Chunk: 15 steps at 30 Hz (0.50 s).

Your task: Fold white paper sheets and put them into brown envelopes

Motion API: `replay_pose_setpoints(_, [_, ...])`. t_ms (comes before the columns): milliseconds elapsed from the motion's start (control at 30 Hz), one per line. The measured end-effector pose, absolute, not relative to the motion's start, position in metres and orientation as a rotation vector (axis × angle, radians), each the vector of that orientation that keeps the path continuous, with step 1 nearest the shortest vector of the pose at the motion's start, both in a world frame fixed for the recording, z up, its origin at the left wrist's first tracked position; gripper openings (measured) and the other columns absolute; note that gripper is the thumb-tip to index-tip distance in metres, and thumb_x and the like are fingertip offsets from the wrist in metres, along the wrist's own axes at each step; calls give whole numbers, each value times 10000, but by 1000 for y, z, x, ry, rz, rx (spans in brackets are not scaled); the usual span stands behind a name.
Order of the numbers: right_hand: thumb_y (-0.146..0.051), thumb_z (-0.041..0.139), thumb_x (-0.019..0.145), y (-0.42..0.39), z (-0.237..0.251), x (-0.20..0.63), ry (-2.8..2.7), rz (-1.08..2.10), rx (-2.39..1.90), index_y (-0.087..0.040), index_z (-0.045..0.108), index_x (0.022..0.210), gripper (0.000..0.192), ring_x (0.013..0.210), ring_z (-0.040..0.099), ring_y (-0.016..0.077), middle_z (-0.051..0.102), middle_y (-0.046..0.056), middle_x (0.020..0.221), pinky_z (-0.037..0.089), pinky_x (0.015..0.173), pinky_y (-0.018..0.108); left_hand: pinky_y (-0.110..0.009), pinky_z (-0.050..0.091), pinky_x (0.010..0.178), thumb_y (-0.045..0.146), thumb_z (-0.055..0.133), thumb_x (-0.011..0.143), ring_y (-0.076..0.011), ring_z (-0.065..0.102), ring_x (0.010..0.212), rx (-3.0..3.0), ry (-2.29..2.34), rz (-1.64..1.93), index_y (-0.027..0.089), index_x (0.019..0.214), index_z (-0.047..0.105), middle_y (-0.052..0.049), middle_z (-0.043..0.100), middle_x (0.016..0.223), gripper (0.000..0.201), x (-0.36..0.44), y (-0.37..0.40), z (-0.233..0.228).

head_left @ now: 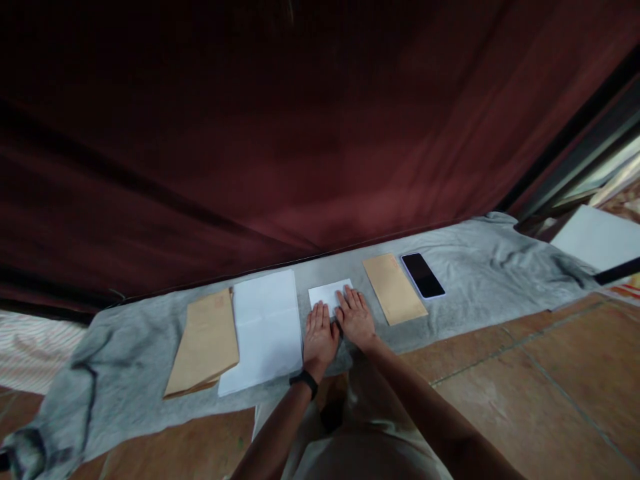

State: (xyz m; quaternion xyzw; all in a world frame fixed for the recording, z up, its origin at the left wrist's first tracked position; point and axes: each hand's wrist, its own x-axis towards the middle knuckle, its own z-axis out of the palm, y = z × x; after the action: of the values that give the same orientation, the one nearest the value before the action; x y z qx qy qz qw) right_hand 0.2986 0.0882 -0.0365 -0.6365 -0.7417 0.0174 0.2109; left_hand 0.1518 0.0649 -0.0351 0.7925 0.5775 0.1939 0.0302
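Note:
My left hand (319, 337) and my right hand (356, 317) lie flat, side by side, fingers extended, pressing on a small folded white paper (327, 293) on a grey cloth (465, 280). The paper's far part shows beyond my fingertips; the rest is hidden under my palms. A black band circles my left wrist. A larger white sheet (265, 327) lies just left of my left hand. A brown envelope (394, 288) lies just right of my right hand.
A stack of brown envelopes (205, 343) lies at the left on the cloth. A black phone (423, 275) rests beside the right envelope. A dark red curtain (280, 133) hangs behind. The floor has brown tiles (540, 373). A white board (595, 237) sits far right.

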Motion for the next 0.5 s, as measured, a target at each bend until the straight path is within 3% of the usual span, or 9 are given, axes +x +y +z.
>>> replay_pose_setpoints(200, [-322,419,1053,96,-31,297,-2033,71,-1744,-138,499,1502,492,1474,401,305,427,158,1594,246,1225,534,-528,332,1230,222,420,969,-295,271,1545,2417,1764,598,59,1522,391,-208,383,1614,577,152,64,-34])
replay_pose_setpoints(333, [-279,355,1063,111,-26,288,-2107,139,-1651,-105,488,1506,494,1474,409,270,469,144,1568,274,1238,482,-523,326,1237,206,359,998,-281,276,1544,2370,1719,635,55,1534,374,-209,392,1609,557,147,63,-34])
replay_pose_setpoints(500, [-215,390,1032,115,-32,283,-2268,154,-1582,-142,445,1541,517,1502,364,271,396,135,1615,267,1247,491,-500,330,1241,237,306,1033,-239,331,1523,2197,1769,809,121,1566,349,-161,403,1614,547,157,79,-29])
